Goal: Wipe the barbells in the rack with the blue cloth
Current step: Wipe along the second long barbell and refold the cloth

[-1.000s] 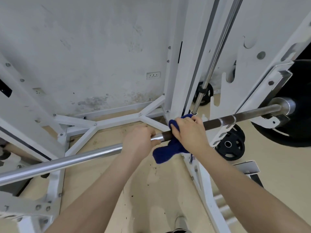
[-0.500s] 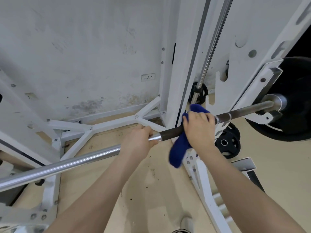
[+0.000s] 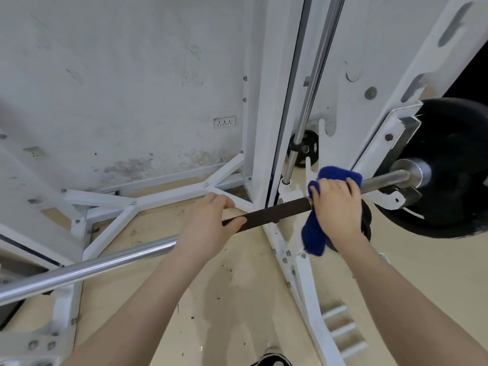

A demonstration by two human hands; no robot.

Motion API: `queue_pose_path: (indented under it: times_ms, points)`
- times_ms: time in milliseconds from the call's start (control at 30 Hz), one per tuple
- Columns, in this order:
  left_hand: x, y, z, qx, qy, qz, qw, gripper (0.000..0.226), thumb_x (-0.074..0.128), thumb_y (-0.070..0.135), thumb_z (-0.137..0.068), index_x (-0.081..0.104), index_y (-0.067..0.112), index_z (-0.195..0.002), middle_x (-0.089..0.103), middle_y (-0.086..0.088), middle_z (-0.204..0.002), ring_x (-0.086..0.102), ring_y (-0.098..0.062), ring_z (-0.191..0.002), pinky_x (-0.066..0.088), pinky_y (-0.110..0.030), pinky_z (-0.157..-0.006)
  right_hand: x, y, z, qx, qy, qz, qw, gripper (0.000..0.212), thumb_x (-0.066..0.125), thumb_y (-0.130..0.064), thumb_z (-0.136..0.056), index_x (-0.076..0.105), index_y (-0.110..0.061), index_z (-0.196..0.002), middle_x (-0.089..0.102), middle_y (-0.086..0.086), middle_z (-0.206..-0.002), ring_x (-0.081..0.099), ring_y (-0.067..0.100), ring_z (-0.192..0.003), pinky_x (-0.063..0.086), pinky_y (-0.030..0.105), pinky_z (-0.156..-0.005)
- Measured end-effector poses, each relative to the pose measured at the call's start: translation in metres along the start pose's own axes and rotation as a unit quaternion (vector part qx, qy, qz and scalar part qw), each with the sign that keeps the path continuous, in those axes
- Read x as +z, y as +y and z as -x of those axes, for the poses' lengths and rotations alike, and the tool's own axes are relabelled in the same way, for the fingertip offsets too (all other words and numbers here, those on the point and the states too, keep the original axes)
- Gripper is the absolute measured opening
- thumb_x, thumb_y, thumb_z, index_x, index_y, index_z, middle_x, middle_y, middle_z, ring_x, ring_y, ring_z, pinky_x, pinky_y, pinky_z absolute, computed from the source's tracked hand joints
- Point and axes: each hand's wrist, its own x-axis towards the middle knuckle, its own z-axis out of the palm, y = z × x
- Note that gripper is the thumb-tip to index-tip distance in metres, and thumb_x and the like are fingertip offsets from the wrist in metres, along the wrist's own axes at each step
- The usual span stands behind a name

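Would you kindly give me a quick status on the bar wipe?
Left hand gripping barbell. Right hand holds blue cloth wrapped on bar, near black plate. Rack upright close behind; nothing blocking.

Your right hand point(image 3: 336, 207) and the blue cloth point(image 3: 314, 233) cover the stretch of barbell point(image 3: 274, 213) beneath them, so you cannot see how the fingers wrap it. Your left hand point(image 3: 204, 228) hides where chrome meets the dark section. The black plate point(image 3: 454, 170) runs off the right edge; the bar's left end leaves the frame. The wall socket point(image 3: 224, 122) is too small to read.
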Motion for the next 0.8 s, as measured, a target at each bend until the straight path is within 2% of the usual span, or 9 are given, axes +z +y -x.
queue_pose_path:
  times_ms: [67,133,200,300,400,500,600,700,800]
  points:
    - [0.008,0.007,-0.002,0.015,-0.001,-0.022,1.0,0.034,0.061,0.038,-0.085,0.058,0.019,-0.113,0.055,0.004,-0.115,0.052,-0.016,-0.104,0.043,-0.028,-0.086,0.007,0.004,-0.005,0.018,0.015,-0.049,0.999,0.041,0.027,-0.035,-0.094,0.059,-0.016,-0.078,0.062,0.003,-0.072,0.059,0.025,-0.078,0.039,0.039,-0.092]
    - [0.018,0.016,-0.004,0.027,-0.001,-0.047,0.999,0.035,0.059,0.039,-0.086,0.057,0.02,-0.115,0.056,0.003,-0.116,0.051,-0.018,-0.106,0.043,-0.03,-0.088,0.009,-0.016,0.001,-0.017,0.016,-0.1,0.995,0.048,0.017,-0.038,-0.093,0.057,-0.018,-0.074,0.055,-0.001,-0.066,0.056,0.023,-0.071,0.041,0.037,-0.082]
    - [0.028,0.029,-0.01,0.04,-0.004,-0.078,0.996,0.038,0.057,0.041,-0.087,0.055,0.022,-0.119,0.054,0.003,-0.121,0.048,-0.02,-0.112,0.039,-0.032,-0.094,0.01,-0.024,0.011,-0.096,0.043,-0.13,0.986,0.046,0.021,-0.038,-0.091,0.06,-0.02,-0.076,0.058,-0.003,-0.067,0.058,0.021,-0.07,0.044,0.036,-0.08]
    - [0.044,0.045,-0.018,0.048,-0.011,-0.133,0.99,0.044,0.051,0.048,-0.087,0.049,0.028,-0.127,0.05,0.006,-0.126,0.042,-0.02,-0.119,0.028,-0.034,-0.101,0.013,0.01,-0.005,-0.166,0.071,-0.064,0.981,0.044,0.027,-0.037,-0.091,0.063,-0.02,-0.074,0.066,-0.004,-0.068,0.061,0.02,-0.067,0.037,0.032,-0.084]
    - [0.053,0.051,-0.021,0.044,-0.008,-0.146,0.988,0.035,0.05,0.046,-0.089,0.055,0.027,-0.118,0.055,0.004,-0.118,0.047,-0.02,-0.112,0.029,-0.034,-0.098,0.012,0.037,-0.016,-0.118,0.063,-0.052,0.99,0.045,0.028,-0.035,-0.094,0.064,-0.016,-0.074,0.066,-0.002,-0.066,0.061,0.021,-0.068,0.03,0.031,-0.092]
    - [0.059,0.049,-0.017,0.03,0.008,-0.13,0.991,0.03,0.051,0.037,-0.091,0.057,0.026,-0.117,0.056,0.004,-0.115,0.048,-0.021,-0.11,0.029,-0.033,-0.095,0.009,0.023,-0.01,-0.074,0.047,-0.084,0.993,0.035,0.039,-0.034,-0.094,0.061,-0.015,-0.074,0.065,0.0,-0.064,0.063,0.022,-0.069,0.034,0.035,-0.096]
    - [0.062,0.049,-0.014,0.017,0.028,-0.122,0.992,0.03,0.052,0.033,-0.091,0.057,0.025,-0.119,0.057,0.003,-0.117,0.049,-0.023,-0.112,0.029,-0.034,-0.093,0.008,0.016,-0.001,-0.155,0.004,-0.13,0.979,0.017,0.058,-0.027,-0.089,0.061,-0.014,-0.078,0.066,0.002,-0.071,0.062,0.023,-0.073,0.044,0.036,-0.089]
    - [0.064,0.05,-0.013,0.0,0.029,-0.125,0.992,0.029,0.052,0.034,-0.09,0.056,0.026,-0.119,0.057,0.005,-0.118,0.047,-0.022,-0.112,0.03,-0.033,-0.093,-0.007,0.034,-0.004,-0.173,-0.072,-0.246,0.951,0.017,0.051,-0.023,-0.094,0.062,-0.01,-0.098,0.065,0.006,-0.092,0.059,0.023,-0.092,0.038,0.028,-0.083]
    - [0.064,0.051,-0.013,-0.004,0.04,-0.109,0.993,0.028,0.056,0.032,-0.089,0.059,0.025,-0.116,0.058,0.003,-0.115,0.049,-0.023,-0.109,0.031,-0.035,-0.092,-0.01,0.045,-0.011,-0.149,-0.047,-0.248,0.956,0.022,0.046,-0.025,-0.096,0.06,-0.01,-0.104,0.065,0.008,-0.095,0.057,0.023,-0.095,0.039,0.03,-0.085]
